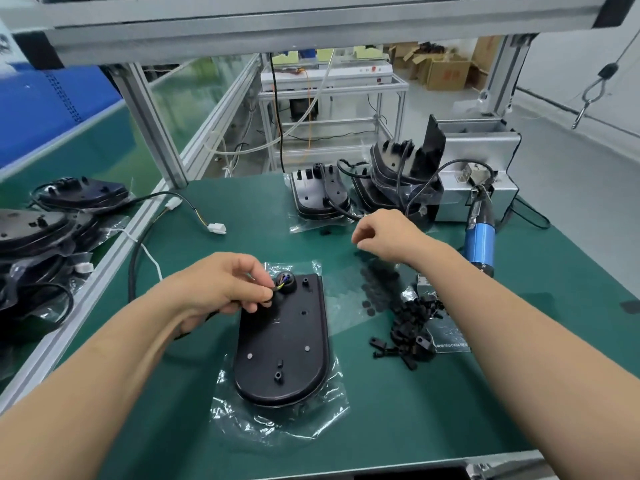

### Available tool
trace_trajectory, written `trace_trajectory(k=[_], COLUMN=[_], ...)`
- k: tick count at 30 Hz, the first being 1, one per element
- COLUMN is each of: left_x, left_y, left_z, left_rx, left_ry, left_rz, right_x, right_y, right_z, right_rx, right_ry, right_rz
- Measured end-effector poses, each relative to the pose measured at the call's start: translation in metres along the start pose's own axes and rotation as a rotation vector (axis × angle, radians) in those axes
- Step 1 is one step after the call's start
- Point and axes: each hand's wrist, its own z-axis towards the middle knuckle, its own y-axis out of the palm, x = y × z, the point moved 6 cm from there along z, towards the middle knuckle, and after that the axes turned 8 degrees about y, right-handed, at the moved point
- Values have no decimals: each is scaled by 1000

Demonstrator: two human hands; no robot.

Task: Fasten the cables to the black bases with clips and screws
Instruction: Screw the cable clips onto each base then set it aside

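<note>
Left hand (225,289) pinches the black cable (131,271) at its stripped end, thumb and fingertips closed on it right at the round port at the far end of the black base (284,344); coloured wires show in the port. Right hand (384,233) hovers farther off to the right, fingers curled downward over the green mat (381,420); whether it holds some small part cannot be told. Base lies flat, near centre, on a loose clear bag (277,424). Clip pile (412,327) sits just right of the base, small black discs (377,277) scattered beyond it; blue electric screwdriver (479,240) lies far right, untouched. No clip on the cable yet. Risks, as judged: the base may skate on the slick bag when the cable is pulled or a screw pressed, since neither hand pins it down. The cable's long loop trails left toward white connectors (216,228) and, if snagged, could tug the end out of the port. The thin coloured wires could get trapped under a clip seated too close to the port. The clips look tangled; lifting one may drag others along.
</note>
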Motion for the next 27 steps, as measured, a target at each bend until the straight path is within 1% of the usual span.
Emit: trace_trajectory(k=[2,7,10,12,15,16,17,19,24,25,27], left_x=[1,3,2,2,1,0,-1,-3,-8,-9,-11], left_y=[1,-1,-2,-2,-1,-1,-1,-2,-4,-4,-4], left_z=[-1,-2,-3,-2,-2,-2,-2,-2,-3,-3,-4], left_rx=[-7,38,47,53,61,63,64,62,77,85,106], left_ry=[3,8,8,23,42,43,42,30,16,18,17], left_rz=[-48,-29,4,29,31,26,21,8,-41,-47,-58], right_x=[-13,-39,-41,-40,-37,-35,-33,-26,-11,-11,-19], right_y=[5,28,17,4,-2,-1,1,3,-5,-6,-2], right_z=[12,33,22,1,-49,-63,-75,-85,-91,-96,-112], right_rx=[38,6,-7,-112,-416,-492,-527,-502,-284,-280,-344], right_ry=[-28,-66,-99,-146,-216,-228,-242,-248,-206,-205,-233], right_rz=[25,-128,-167,-140,-84,-92,-116,-162,-209,-177,-105])
